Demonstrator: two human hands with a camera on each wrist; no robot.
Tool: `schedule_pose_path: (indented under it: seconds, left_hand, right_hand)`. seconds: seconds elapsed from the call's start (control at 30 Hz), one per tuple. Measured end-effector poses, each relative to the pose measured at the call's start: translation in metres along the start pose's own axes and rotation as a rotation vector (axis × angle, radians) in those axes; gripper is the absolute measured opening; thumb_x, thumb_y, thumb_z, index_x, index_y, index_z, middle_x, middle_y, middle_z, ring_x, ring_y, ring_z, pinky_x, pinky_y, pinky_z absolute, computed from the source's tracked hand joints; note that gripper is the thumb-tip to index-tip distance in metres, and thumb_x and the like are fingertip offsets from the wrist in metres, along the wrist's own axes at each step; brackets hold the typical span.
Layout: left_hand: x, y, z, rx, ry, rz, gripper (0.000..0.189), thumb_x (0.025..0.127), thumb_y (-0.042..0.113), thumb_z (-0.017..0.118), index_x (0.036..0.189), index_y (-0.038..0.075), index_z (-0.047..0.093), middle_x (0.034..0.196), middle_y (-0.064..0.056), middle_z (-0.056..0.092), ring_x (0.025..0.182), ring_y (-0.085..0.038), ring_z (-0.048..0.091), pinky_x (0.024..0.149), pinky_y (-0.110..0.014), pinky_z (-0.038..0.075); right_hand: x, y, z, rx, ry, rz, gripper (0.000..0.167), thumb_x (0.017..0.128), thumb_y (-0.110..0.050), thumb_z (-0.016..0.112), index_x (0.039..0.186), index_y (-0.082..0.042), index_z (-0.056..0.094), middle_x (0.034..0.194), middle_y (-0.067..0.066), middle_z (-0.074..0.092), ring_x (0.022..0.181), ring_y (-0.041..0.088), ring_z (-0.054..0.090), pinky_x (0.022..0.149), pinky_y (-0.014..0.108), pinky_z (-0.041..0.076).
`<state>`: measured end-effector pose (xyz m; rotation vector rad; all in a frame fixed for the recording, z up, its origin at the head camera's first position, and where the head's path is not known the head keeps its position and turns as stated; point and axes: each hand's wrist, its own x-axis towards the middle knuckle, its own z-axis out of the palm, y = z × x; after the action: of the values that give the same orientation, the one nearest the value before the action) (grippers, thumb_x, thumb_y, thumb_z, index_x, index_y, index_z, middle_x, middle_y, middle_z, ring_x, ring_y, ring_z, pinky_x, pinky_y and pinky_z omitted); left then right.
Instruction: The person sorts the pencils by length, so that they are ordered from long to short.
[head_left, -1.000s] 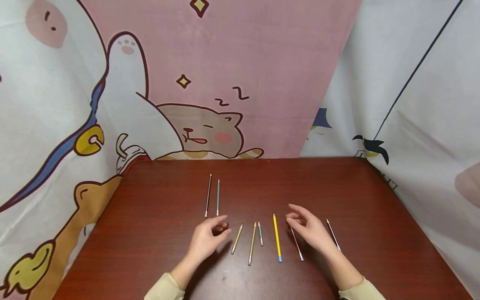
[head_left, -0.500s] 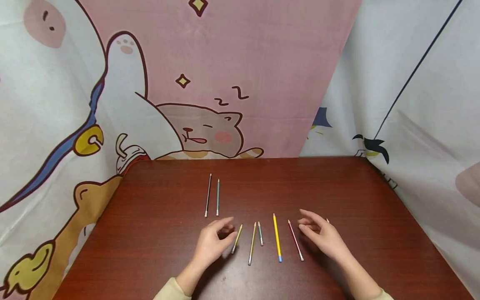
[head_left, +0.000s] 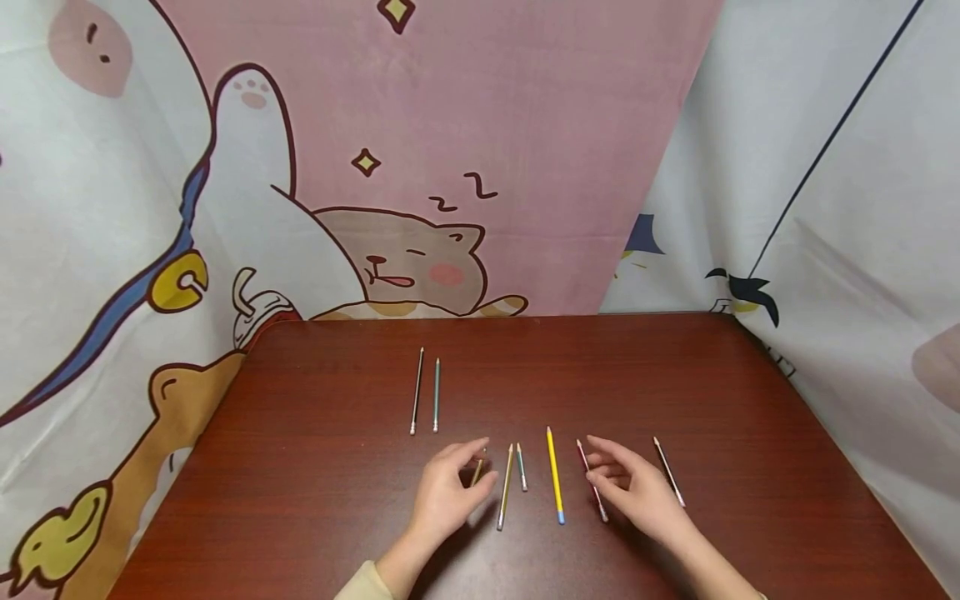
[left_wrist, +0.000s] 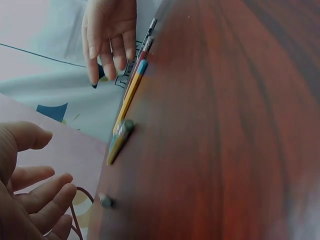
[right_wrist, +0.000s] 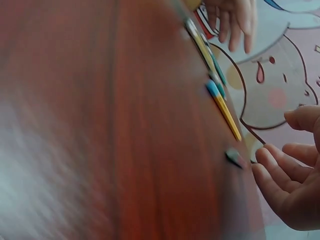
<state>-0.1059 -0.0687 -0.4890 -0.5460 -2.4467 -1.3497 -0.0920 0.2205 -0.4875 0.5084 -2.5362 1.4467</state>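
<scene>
My left hand (head_left: 450, 493) hovers over a short olive pencil (head_left: 477, 472), partly covering it from above, its fingers loosely bent with nothing between them. To its right lie a longer gold pencil (head_left: 506, 490) and a short teal pencil (head_left: 521, 468). A yellow pencil (head_left: 555, 477) with a blue end comes further along. My right hand (head_left: 633, 492) holds nothing; its relaxed fingers and thumb overlap a dark red pencil (head_left: 602, 509) in the head view. The right wrist view shows that hand's fingers (right_wrist: 285, 167) parted from the thumb.
A black pencil (head_left: 417, 392) and a long teal pencil (head_left: 437, 396) lie farther back on the left. Another black pencil (head_left: 669, 472) is right of my right hand. The brown wooden table (head_left: 300, 467) meets a cartoon-printed cloth (head_left: 562, 167) at its back edge.
My left hand has moved right, over the short olive pencil. The right hand went right, off the dark red pencil, then came back left to it. The pencils stay in place.
</scene>
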Motion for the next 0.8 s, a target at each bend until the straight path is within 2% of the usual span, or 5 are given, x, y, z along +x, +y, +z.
schedule_pose_path:
  seconds: [0.2, 0.43, 0.57, 0.8]
  left_hand:
    - [-0.001, 0.008, 0.007, 0.069, -0.001, -0.011, 0.045, 0.074, 0.011, 0.082, 0.116, 0.001, 0.071, 0.093, -0.008, 0.070, 0.081, -0.022, 0.068, 0.073, -0.034, 0.053]
    - [-0.002, 0.008, 0.016, 0.196, -0.032, -0.009, 0.049, 0.070, 0.018, 0.087, 0.115, 0.005, 0.072, 0.091, -0.002, 0.072, 0.078, -0.013, 0.069, 0.076, -0.037, 0.047]
    - [-0.003, 0.006, 0.019, 0.260, -0.040, 0.010, 0.051, 0.068, 0.022, 0.088, 0.114, 0.006, 0.073, 0.091, 0.002, 0.072, 0.077, -0.009, 0.067, 0.075, -0.036, 0.041]
    - [-0.004, 0.001, 0.023, 0.394, -0.061, 0.031, 0.053, 0.064, 0.030, 0.089, 0.112, 0.012, 0.074, 0.093, 0.006, 0.073, 0.090, -0.014, 0.067, 0.076, -0.037, 0.039]
  right_hand:
    - [-0.003, -0.006, 0.016, -0.051, 0.016, 0.037, 0.052, 0.081, 0.003, 0.077, 0.131, 0.002, 0.059, 0.106, 0.010, 0.067, 0.087, 0.017, 0.065, 0.070, 0.027, 0.056]
    - [-0.001, -0.011, 0.033, -0.106, 0.047, -0.036, 0.062, 0.073, 0.007, 0.081, 0.130, 0.007, 0.057, 0.105, 0.013, 0.063, 0.086, 0.023, 0.064, 0.069, 0.029, 0.056]
    - [0.000, -0.012, 0.041, -0.141, 0.050, -0.018, 0.065, 0.071, 0.003, 0.084, 0.130, 0.007, 0.057, 0.106, 0.013, 0.061, 0.085, 0.022, 0.064, 0.070, 0.029, 0.056]
    - [0.002, -0.008, 0.051, -0.239, 0.005, 0.031, 0.070, 0.069, -0.004, 0.088, 0.131, 0.005, 0.057, 0.108, 0.012, 0.060, 0.088, 0.021, 0.063, 0.072, 0.029, 0.055]
